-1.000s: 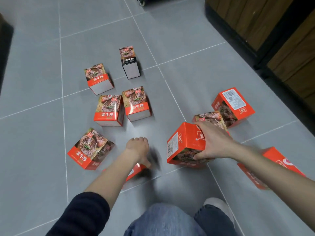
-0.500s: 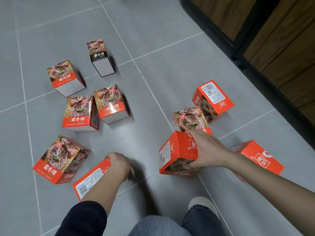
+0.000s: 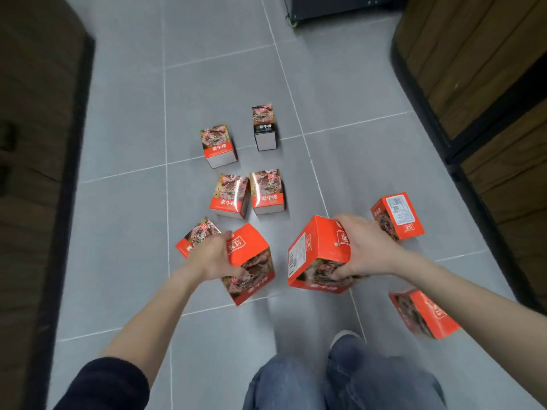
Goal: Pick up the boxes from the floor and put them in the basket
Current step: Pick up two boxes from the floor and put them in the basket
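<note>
**A carton in each hand**

The left hand [image 3: 213,258] grips an orange printed cardboard box [image 3: 251,255] by its side. The right hand [image 3: 367,250] clasps a second orange cardboard box [image 3: 316,253] over its top, probably to carry two per trip. Other boxes [image 3: 231,196] wait at twelve o'clock. No basket shows.

wooden cabinet [image 3: 488,69], dark wheeled cart [image 3: 340,7]

Even dim indoor light, soft shadows, motion blur throughout, wide-angle bending at edges
</note>
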